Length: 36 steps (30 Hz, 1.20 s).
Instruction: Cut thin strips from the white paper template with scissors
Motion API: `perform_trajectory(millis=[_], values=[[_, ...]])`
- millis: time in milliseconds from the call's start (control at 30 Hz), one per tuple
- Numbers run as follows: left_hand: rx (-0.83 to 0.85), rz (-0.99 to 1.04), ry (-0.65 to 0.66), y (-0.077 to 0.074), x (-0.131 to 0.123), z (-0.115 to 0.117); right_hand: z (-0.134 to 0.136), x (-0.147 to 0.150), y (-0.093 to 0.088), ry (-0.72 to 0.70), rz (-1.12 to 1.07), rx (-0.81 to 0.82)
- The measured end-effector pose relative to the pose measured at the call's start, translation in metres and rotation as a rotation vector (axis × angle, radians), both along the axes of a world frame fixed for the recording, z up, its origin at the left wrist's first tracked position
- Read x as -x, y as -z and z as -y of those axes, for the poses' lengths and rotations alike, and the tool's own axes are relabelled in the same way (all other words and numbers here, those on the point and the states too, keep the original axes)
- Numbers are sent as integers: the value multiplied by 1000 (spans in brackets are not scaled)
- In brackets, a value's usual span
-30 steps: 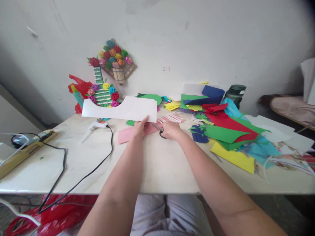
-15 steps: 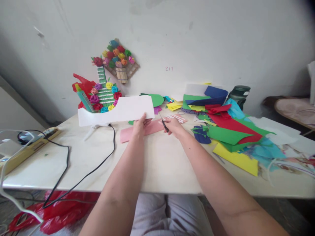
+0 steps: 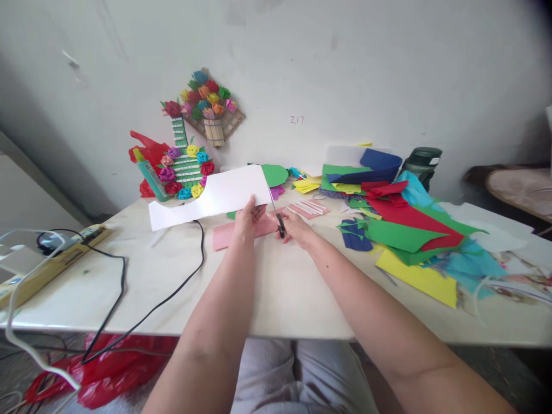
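Note:
My left hand [image 3: 249, 218] grips the lower edge of a white sheet of paper [image 3: 233, 187], which has a curved cut-out along its left part. In my right hand [image 3: 295, 227] is a pair of scissors [image 3: 281, 225] with black handles, its blades pointing up along the sheet's right edge. How far the blades are apart is too small to tell. Under both hands lies a folded pink paper [image 3: 223, 237]. Just beyond my right hand, white strips rest on another pink piece [image 3: 308, 208].
Coloured paper [image 3: 414, 230] is heaped on the right, near a dark green bottle [image 3: 422, 164]. A flower-trimmed guitar-shaped craft [image 3: 186, 164] and a glue bottle [image 3: 150, 175] stand at the back left. A black cable [image 3: 172, 287] crosses the table from a power strip [image 3: 73, 253].
The scissors have moved left to the right edge of the white sheet. The sheet has tilted, its left end lower and shifted right.

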State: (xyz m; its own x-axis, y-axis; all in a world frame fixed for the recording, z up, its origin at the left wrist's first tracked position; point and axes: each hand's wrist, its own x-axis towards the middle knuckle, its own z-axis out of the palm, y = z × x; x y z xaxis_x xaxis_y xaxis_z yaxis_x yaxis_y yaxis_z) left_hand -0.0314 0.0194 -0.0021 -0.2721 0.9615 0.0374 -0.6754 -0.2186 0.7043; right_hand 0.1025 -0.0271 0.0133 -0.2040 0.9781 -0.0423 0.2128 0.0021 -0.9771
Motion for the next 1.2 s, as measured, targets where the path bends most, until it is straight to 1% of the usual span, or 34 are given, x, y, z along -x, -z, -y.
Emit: perform_trajectory(millis=[233,533,700,1000,1200], values=[[-11,6,-11,3,-2,-4,-1,2,4,5,47,-40],[11,13,-18,1,-7,-4,-3,4,10,31,117,-98],[6,40,6,2,-7,-5,-4,5,12,45,130,-126],[37,59,26,5,-8,-7,-7,4,15,29,142,-145],[36,67,53,7,-9,-9,-4,5,12,39,163,-117]])
